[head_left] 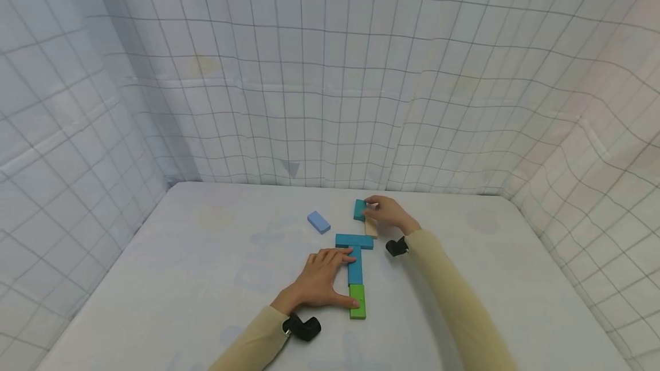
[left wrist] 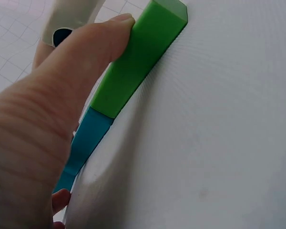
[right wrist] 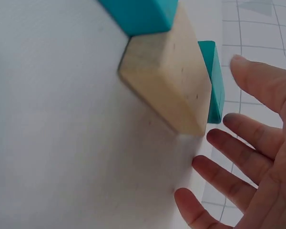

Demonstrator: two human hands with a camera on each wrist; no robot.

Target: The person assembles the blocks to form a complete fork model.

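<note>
A green block point(head_left: 358, 312), a blue block point(head_left: 355, 273) and a crosswise blue block point(head_left: 354, 241) join into a T on the table. My left hand point(head_left: 318, 278) spans the stem from the left, thumb against the green block's side and fingertips at the blue one. Beyond the crosswise block's right end, a bare wooden block point(right wrist: 176, 76) slants away. At its far end lies a teal block point(head_left: 358, 210). My right hand point(head_left: 388, 213) hovers beside these two, fingers spread and nothing held, as the right wrist view shows.
A light blue block point(head_left: 318, 222) lies by itself, left of the teal one. The white table point(head_left: 206, 256) ends at a grid-patterned curtain point(head_left: 330, 102) behind and at both sides. Black wrist cameras point(head_left: 303, 327) sit under both sleeves.
</note>
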